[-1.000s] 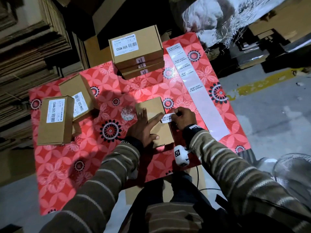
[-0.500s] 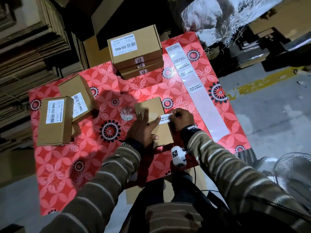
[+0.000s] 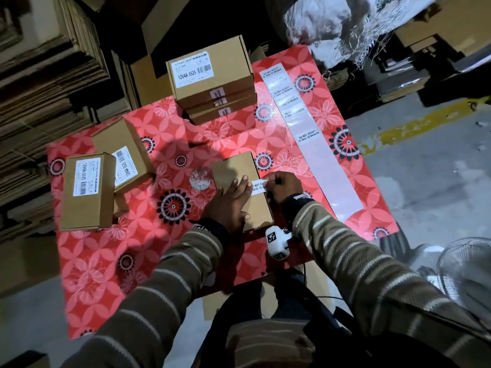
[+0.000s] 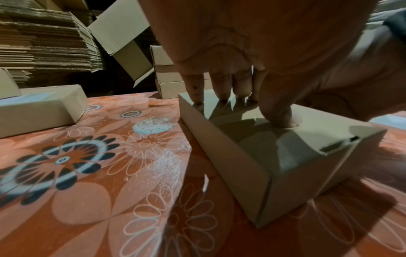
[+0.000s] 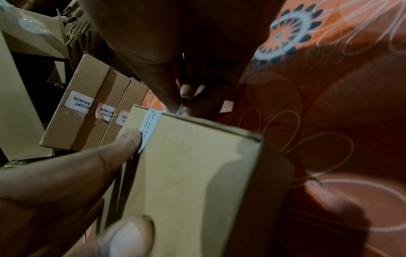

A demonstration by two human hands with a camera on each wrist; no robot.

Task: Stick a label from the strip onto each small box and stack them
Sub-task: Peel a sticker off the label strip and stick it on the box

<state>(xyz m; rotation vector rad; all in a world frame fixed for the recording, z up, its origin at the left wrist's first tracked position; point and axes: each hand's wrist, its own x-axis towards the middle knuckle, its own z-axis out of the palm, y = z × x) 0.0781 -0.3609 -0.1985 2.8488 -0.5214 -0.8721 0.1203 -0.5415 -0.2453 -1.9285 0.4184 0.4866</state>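
My left hand [image 3: 230, 205] flat with straight fingers pressing the centre-frame box [image 3: 259, 208], my right hand [image 3: 283, 187] pinching the label [image 3: 258, 187] at its edge, label strip [image 3: 317, 144] upper right

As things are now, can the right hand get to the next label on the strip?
Probably not yet. The right hand pinches a label half laid on the box. Once it lets go, the strip lies just beyond it on the table, with nothing between.
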